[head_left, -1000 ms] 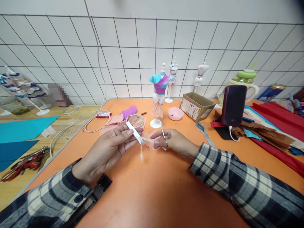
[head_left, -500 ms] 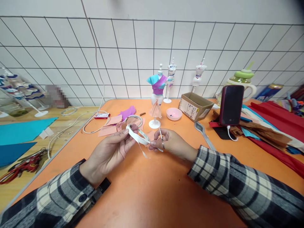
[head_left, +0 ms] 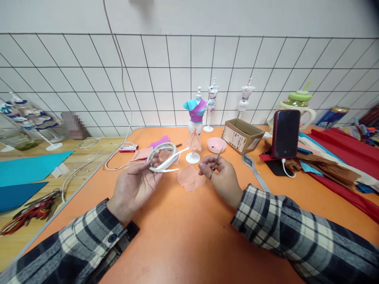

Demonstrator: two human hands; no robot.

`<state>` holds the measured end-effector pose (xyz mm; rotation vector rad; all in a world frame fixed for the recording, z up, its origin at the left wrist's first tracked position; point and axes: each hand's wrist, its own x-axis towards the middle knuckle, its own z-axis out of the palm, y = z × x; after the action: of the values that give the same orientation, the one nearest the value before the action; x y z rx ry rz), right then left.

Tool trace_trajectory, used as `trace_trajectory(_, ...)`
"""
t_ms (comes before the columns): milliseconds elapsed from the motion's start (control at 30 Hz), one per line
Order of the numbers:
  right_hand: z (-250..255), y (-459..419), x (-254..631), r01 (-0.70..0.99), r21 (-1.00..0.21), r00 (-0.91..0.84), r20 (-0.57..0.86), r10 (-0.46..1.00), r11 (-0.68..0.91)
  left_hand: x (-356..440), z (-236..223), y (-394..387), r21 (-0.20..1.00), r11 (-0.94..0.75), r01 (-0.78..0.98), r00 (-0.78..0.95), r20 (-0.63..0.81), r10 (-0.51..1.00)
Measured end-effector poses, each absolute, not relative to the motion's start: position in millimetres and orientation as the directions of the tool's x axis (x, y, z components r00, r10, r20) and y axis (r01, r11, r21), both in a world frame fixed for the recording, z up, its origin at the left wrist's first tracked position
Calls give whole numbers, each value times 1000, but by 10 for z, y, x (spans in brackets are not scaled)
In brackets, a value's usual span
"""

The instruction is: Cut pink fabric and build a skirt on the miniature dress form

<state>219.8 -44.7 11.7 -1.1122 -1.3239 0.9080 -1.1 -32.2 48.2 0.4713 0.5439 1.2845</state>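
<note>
Holds a tape roll [head_left: 152, 167] at eleven o'clock in the left hand [head_left: 136, 189], with thumb and fingers clamped on its near rim and two loose white strips [head_left: 173, 157] pointing toward the right. Grips a slim metal tool [head_left: 217, 159], too small to name surely, in the right hand [head_left: 224, 179] toward one o'clock, fingertips pinched on it and pointed end upward, well apart from the tape. Has a flat peach fabric piece [head_left: 191, 178] between the hands on the orange tabletop [head_left: 177, 232]. Faces, at twelve o'clock, a dress form [head_left: 196, 114] in an aqua and purple top, with peach fabric [head_left: 194, 141] below its waist. Shows a pink bowl [head_left: 216, 146] just right of the form, then a cardboard box [head_left: 237, 139] at one o'clock and an upright phone [head_left: 286, 134] between one and two. Includes red-handled tools [head_left: 32, 213] at ten o'clock.
</note>
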Motion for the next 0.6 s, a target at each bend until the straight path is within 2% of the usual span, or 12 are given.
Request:
trace_trajectory(67, 152, -399, 2284, 178, -962, -66, 197, 978, 205, -13, 452, -306, 665, 273, -695, 244, -140, 960)
trace_trajectory(167, 233, -263, 2579, 442, -889, -274, -6, 962, 121, -51, 408, -269, 785, 315, -533, 294, -177, 939)
trace_trajectory(233, 273, -186, 2799, 581, -810, -349, -157, 924, 82, -83, 360, -256, 857, 356, -373, 357, -222, 907)
trace_trajectory(300, 271, -152, 2942, 631, -766, -414, -205, 887, 118, -99, 301, -263, 900, 394, -187, 433, -285, 855)
trace_trajectory(367, 220, -164, 2964, 666, -726, -384, -137, 913, 172, -94, 250, -288, 933, 354, -58, 446, -293, 845)
trace_trajectory(467, 103, -224, 2829, 653, -709, -323, 56, 945, 265, -71, 229, -328, 955, 286, 75, 407, -291, 866)
trace_trajectory(533, 39, -265, 2725, 661, -679, -309, 142, 940, 320, -66, 240, -327, 957, 263, 121, 372, -290, 882)
trace_trajectory(600, 1, -293, 2667, 687, -630, -332, 171, 928, 362, -74, 235, -286, 970, 192, 151, 297, -230, 927)
